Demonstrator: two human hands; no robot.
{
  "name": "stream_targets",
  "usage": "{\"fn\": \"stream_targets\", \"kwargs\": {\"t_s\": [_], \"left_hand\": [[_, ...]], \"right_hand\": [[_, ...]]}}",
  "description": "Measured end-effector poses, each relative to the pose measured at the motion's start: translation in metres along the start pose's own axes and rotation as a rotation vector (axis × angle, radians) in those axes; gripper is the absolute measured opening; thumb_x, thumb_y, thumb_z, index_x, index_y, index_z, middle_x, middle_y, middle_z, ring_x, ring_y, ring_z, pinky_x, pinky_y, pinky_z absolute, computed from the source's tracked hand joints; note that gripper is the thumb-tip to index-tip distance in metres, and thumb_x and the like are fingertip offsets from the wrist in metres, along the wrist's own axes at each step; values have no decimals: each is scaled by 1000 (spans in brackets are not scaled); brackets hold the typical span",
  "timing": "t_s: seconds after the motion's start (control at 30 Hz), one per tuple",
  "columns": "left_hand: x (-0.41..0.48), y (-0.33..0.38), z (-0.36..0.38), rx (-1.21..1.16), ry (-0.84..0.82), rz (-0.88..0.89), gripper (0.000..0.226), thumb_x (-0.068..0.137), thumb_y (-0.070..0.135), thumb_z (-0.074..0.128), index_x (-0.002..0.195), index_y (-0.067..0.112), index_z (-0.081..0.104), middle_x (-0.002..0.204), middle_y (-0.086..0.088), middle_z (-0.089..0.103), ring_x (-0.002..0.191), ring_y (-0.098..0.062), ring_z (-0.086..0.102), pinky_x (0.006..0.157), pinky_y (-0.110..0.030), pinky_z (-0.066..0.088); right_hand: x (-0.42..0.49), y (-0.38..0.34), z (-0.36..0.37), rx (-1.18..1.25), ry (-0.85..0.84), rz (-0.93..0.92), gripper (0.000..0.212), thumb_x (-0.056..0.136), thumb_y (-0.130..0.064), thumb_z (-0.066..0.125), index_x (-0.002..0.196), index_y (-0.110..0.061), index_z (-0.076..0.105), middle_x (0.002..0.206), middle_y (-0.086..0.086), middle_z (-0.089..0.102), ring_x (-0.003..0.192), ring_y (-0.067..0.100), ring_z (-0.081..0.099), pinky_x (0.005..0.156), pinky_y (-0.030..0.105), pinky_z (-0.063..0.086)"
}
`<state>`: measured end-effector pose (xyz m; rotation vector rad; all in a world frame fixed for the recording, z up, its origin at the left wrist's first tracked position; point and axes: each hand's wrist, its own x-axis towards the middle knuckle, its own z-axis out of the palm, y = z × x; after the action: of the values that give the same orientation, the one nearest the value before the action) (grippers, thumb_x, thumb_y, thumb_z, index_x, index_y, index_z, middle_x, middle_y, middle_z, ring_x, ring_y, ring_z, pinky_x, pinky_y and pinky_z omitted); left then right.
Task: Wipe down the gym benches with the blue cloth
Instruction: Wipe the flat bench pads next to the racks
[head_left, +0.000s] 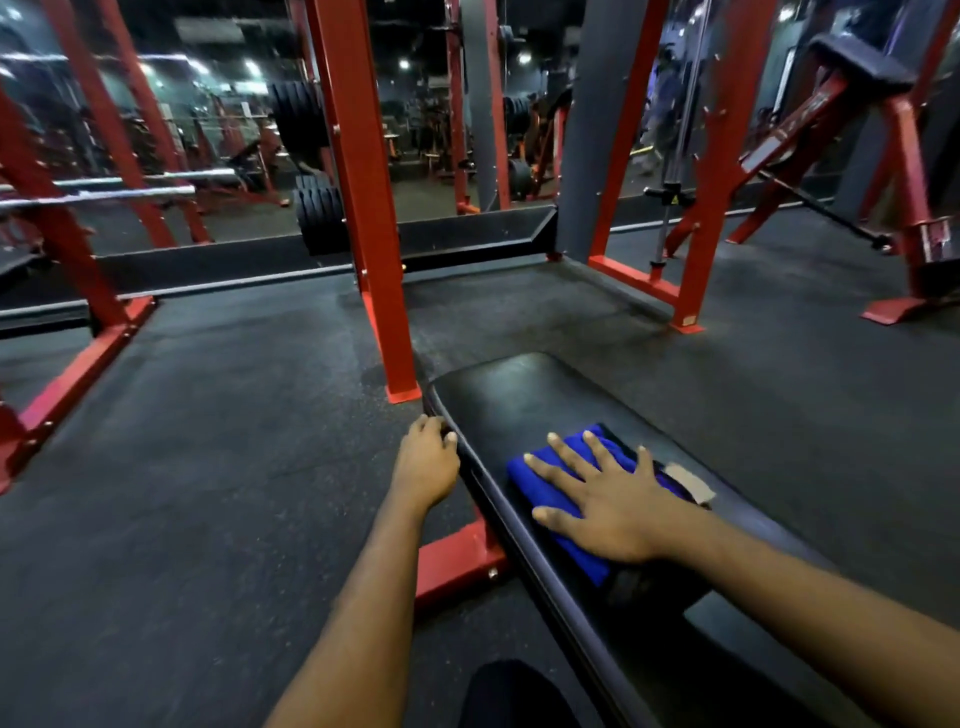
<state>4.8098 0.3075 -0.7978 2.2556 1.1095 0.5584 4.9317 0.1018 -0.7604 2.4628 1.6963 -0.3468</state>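
A black padded gym bench runs from the lower right toward the middle of the view. On its pad lies the blue cloth, folded. My right hand lies flat on the cloth with fingers spread, pressing it against the pad. My left hand curls over the bench's left edge, fingers wrapped around the rim. A small pale patch shows on the pad just right of the cloth.
A red bench foot sticks out below the pad on the left. Red rack uprights stand just beyond the bench's far end. A barbell with black plates sits at the back left. Dark rubber floor surrounds the bench.
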Motion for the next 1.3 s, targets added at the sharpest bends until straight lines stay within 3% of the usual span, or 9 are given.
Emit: {"fn": "stream_targets", "kwargs": {"t_s": [0.1,0.27,0.37,0.47,0.67,0.83,1.0,1.2,1.3], "left_hand": [[-5,-4,14,-155,42,-22,36,100,9,44,135,3,52,137,-16,54,125,-30,50,105,-35,38],[-10,-9,22,-317,137,-53,44,95,0,46,138,5,52,139,-13,55,126,-26,52,108,-35,39],[-9,-17,20,-364,135,-38,45,93,-4,45,137,7,54,136,-11,57,125,-23,55,108,-32,40],[-5,-23,18,-402,158,-29,45,93,-4,45,134,10,56,133,-11,60,121,-21,57,108,-40,42],[1,-20,20,-394,140,-10,39,97,6,52,136,5,52,132,-11,56,121,-23,54,107,-40,42],[13,-22,24,-402,97,-13,40,98,9,50,137,2,46,137,-11,43,123,-25,50,108,-42,39],[10,-22,32,-386,74,15,38,101,12,42,138,4,39,142,-5,34,125,-23,47,110,-40,38],[9,-23,30,-355,81,24,40,102,20,42,140,11,36,143,-2,34,124,-24,49,105,-44,41],[13,-22,28,-341,121,-28,40,101,19,44,140,13,40,141,-3,41,123,-24,50,103,-41,41]], "right_hand": [[22,-8,5,42,133,15,61,96,-68,17,149,-54,-7,162,-13,-16,150,27,-16,112,68,-1],[78,-25,-14,129,137,75,54,101,-58,18,152,-49,1,164,-10,-7,151,30,-10,109,74,1],[51,-32,1,54,180,-62,52,101,-58,18,150,-54,-1,162,-16,-11,151,24,-11,111,70,-1],[42,-16,3,68,178,-154,50,100,-61,20,146,-62,0,160,-24,-11,150,14,-11,115,65,0],[155,4,-35,194,170,292,53,102,-52,21,154,-45,8,165,-8,-4,151,31,-5,109,74,4],[159,-5,-30,99,189,-93,49,104,-51,21,152,-50,11,163,-18,5,152,19,3,119,57,10],[241,22,-63,125,170,146,48,104,-50,21,152,-46,19,164,-12,9,151,26,7,116,63,10],[279,-53,-77,71,115,-238,40,102,-48,36,135,-38,54,145,-10,51,132,14,46,110,38,34],[282,-50,-78,106,85,-257,35,99,-53,41,127,-43,59,138,-11,56,127,15,51,109,37,35]]}}
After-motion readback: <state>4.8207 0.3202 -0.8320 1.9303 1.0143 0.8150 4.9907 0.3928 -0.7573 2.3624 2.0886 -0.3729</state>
